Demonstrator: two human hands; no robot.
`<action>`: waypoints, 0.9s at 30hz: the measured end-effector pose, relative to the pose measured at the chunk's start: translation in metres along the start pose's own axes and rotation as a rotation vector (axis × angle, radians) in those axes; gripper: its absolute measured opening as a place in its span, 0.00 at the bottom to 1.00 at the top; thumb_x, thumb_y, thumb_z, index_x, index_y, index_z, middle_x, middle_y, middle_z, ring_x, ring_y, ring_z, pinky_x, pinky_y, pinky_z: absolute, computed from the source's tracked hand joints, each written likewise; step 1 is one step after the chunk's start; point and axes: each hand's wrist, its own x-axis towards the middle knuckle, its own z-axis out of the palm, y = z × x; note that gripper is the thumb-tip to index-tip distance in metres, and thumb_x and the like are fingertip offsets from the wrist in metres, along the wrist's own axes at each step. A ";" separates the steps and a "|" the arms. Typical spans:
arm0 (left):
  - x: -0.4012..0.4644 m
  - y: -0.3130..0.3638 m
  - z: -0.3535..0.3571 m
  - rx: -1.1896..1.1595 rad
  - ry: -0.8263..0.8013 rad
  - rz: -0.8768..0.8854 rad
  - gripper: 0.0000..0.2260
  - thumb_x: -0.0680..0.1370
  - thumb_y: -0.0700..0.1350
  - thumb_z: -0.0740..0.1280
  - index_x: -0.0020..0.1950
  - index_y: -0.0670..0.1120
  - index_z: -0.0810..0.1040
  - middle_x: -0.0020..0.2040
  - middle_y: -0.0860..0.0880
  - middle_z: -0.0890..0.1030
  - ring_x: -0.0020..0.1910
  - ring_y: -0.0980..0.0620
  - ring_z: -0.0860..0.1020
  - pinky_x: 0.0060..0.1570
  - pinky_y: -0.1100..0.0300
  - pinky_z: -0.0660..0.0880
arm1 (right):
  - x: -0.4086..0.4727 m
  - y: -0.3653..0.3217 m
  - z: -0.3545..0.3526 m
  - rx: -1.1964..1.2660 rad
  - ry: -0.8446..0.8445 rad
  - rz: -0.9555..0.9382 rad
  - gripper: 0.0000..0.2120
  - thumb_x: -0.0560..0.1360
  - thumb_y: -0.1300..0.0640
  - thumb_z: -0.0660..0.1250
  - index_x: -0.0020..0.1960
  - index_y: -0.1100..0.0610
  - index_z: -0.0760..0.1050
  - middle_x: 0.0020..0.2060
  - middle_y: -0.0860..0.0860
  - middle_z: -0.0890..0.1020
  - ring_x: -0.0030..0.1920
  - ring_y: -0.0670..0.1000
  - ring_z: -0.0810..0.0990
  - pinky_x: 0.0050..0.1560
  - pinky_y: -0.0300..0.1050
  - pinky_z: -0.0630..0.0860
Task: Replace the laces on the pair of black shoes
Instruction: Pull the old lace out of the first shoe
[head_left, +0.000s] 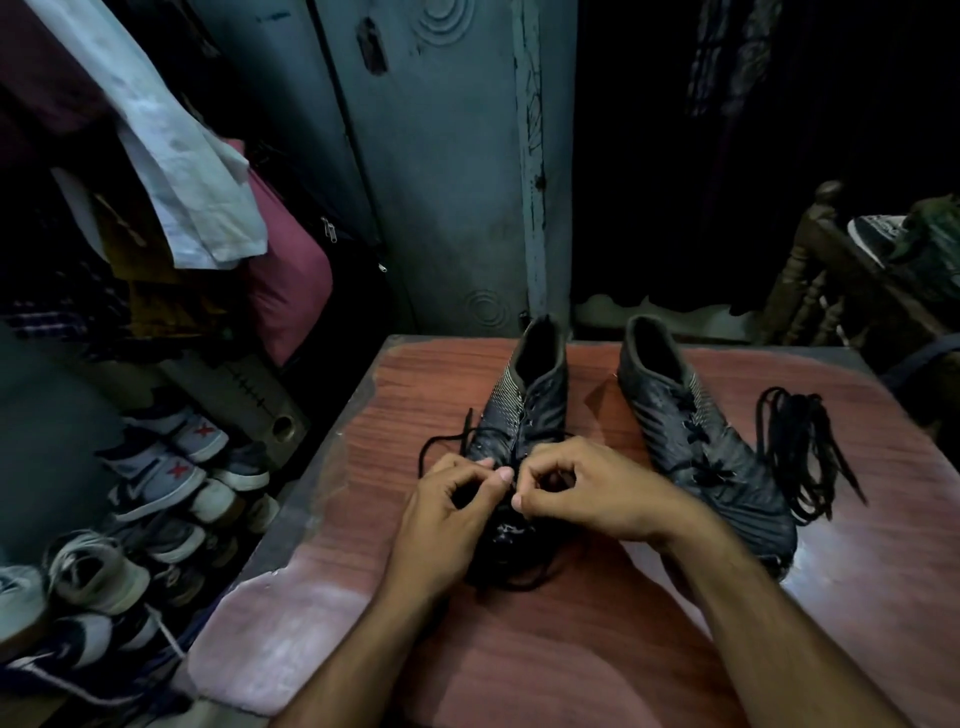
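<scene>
Two black shoes stand side by side on the reddish wooden table (571, 649), toes toward me. Over the front of the left shoe (524, 400), my left hand (447, 519) and my right hand (587, 493) meet, fingers curled and pinching a black lace (441, 441) at the eyelets. Part of that lace loops out to the left of the shoe, and more lies under my hands near the toe. The right shoe (696, 431) stands untouched, with lace in its eyelets. A bundle of loose black laces (800, 447) lies on the table to its right.
Several sneakers (156, 483) are piled on the floor left of the table. Clothes (182, 171) hang above them. A grey metal door (441, 182) stands behind the table. A wooden chair (831, 280) with items on it is at the back right.
</scene>
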 end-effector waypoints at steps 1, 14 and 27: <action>0.000 0.000 0.001 0.014 0.006 -0.010 0.06 0.79 0.44 0.73 0.44 0.52 0.88 0.45 0.55 0.81 0.53 0.61 0.81 0.54 0.65 0.74 | 0.000 0.000 0.000 -0.017 -0.004 -0.004 0.08 0.76 0.57 0.73 0.38 0.55 0.82 0.38 0.51 0.80 0.38 0.41 0.75 0.42 0.38 0.70; -0.006 0.003 -0.012 -0.125 -0.231 0.100 0.06 0.74 0.53 0.72 0.41 0.53 0.83 0.56 0.56 0.76 0.71 0.55 0.72 0.70 0.64 0.66 | 0.019 0.017 0.027 -0.065 0.337 0.211 0.22 0.69 0.28 0.65 0.39 0.47 0.80 0.26 0.41 0.79 0.27 0.40 0.73 0.35 0.44 0.70; -0.005 0.001 -0.004 -0.002 -0.073 0.059 0.12 0.79 0.43 0.70 0.60 0.55 0.81 0.57 0.56 0.82 0.61 0.57 0.79 0.63 0.58 0.74 | 0.007 0.010 0.005 -0.020 0.107 0.066 0.13 0.73 0.41 0.74 0.43 0.51 0.84 0.39 0.49 0.85 0.40 0.40 0.79 0.44 0.38 0.74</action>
